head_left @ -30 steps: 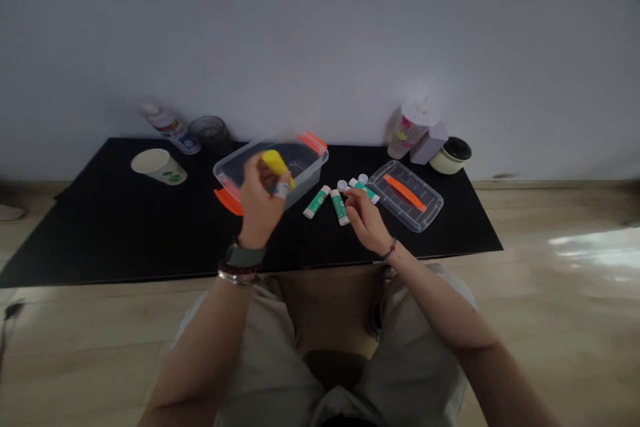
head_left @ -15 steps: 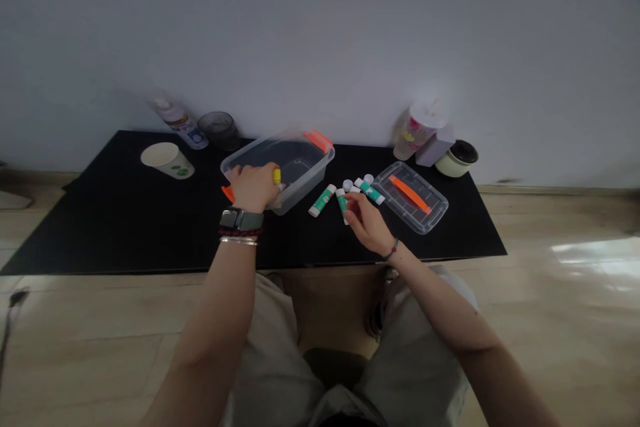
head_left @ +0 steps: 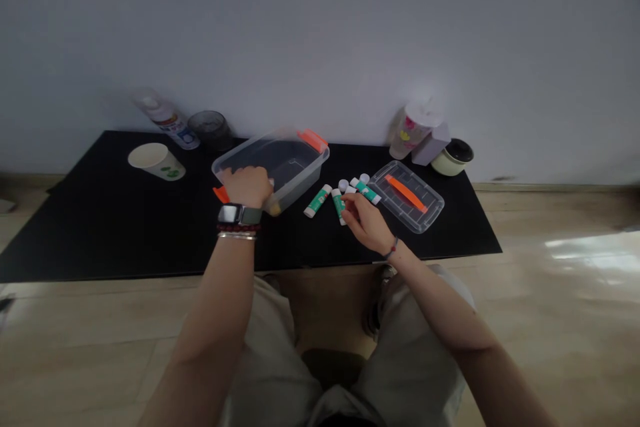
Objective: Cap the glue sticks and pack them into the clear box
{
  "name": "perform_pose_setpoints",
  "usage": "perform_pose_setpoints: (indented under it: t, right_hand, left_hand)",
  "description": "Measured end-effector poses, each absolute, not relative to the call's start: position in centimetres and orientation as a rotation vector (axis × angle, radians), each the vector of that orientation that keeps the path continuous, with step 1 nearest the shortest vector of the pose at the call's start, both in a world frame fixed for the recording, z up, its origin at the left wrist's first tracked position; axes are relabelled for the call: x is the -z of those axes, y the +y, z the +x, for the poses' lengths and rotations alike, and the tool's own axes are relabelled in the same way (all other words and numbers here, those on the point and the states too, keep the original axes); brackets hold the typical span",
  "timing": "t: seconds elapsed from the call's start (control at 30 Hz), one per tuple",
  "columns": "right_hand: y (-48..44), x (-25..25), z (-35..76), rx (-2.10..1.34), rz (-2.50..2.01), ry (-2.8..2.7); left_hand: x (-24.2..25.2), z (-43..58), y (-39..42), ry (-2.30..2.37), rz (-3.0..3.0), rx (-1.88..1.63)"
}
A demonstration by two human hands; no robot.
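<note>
Fingers, left hand [head_left: 247, 187]: down inside the near left end of the clear box [head_left: 309, 180], tips hidden, so we can't tell if they're holding anything.
Fingers, right hand [head_left: 369, 225]: loosely curled, thumb and index a bit apart, right by the middle glue stick [head_left: 337, 199]; can't tell if we're touching it.
Yellow thing [head_left: 275, 209]: just a blurry patch through the box's near wall, by our left hand.
Other sticks: left glue stick [head_left: 318, 201] lies just right of the box, right glue stick [head_left: 366, 191] lies on the far side of our right hand.
Lid [head_left: 414, 196]: flat on the table's right, orange handle up.
Far left: paper cup [head_left: 170, 165], dark glass [head_left: 213, 130].
Far right: pot [head_left: 450, 161], black on top.
</note>
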State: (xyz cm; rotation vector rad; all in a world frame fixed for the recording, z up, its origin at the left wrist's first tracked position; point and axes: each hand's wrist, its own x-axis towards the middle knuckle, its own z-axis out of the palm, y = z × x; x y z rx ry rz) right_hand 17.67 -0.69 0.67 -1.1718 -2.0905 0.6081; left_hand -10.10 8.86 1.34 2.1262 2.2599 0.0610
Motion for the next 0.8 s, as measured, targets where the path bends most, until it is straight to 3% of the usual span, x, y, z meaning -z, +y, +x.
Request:
perform_pose_setpoints:
  t: [0.13, 0.27, 0.53, 0.8]
  right_hand:
    - [-0.1, -0.8, 18.2, -0.482, -1.249, -2.115]
    - [1.2, 0.3, 18.8, -0.402, -1.575, -2.106]
    - [2.7, 4.4, 16.4, -0.543, -1.901, -2.307]
    - [3.2, 4.4, 16.5, -0.687, -1.635, -1.985]
  left_hand:
    - [-3.1, -8.7, 7.9, 2.235, 2.104, -0.524]
    - [-4.4, -5.5, 5.7, 1.927, 2.261, -0.936]
    - [-1.1, -0.6, 2.4, 1.706, 2.427, -0.4]
    - [-0.1, 0.3, 1.1, 1.735, 2.087, -0.118]
